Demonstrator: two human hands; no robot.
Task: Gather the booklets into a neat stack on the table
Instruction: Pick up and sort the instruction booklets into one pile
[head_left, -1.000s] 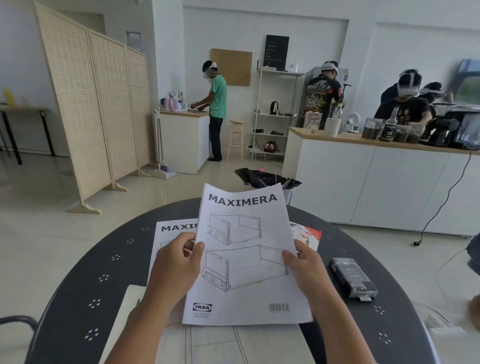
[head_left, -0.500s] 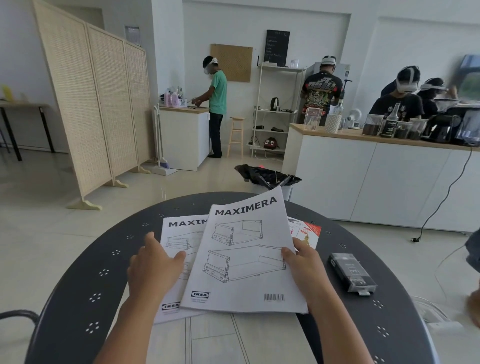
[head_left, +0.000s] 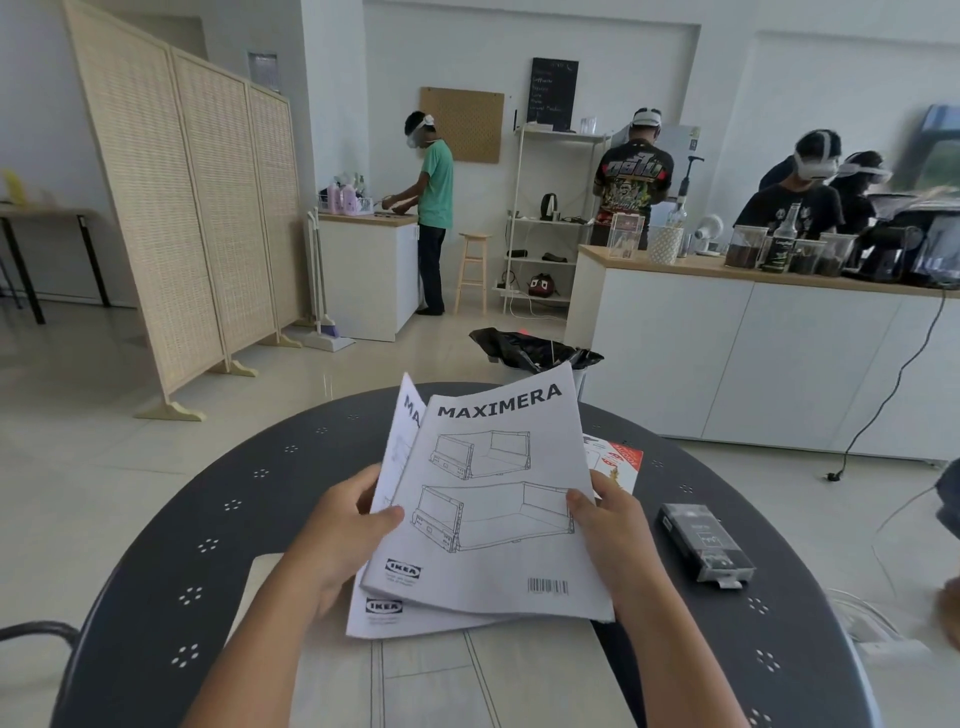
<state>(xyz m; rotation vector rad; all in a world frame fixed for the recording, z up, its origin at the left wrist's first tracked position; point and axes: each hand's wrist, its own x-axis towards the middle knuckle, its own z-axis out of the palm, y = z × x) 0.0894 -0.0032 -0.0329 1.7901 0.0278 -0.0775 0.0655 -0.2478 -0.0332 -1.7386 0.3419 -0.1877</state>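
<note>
Booklets between both hands' fingers

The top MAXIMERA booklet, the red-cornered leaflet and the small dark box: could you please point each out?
top MAXIMERA booklet (head_left: 498, 499), head view, middle of its cover drawing.
red-cornered leaflet (head_left: 621, 462), head view, its exposed red corner.
small dark box (head_left: 704, 543), head view, centre of its top face.

The round dark table has small groups of holes in its top. Beyond the right hand a red and white leaflet lies flat on it. Right of this hand lies a dark flat box. Under both forearms lies a large pale sheet.
</note>
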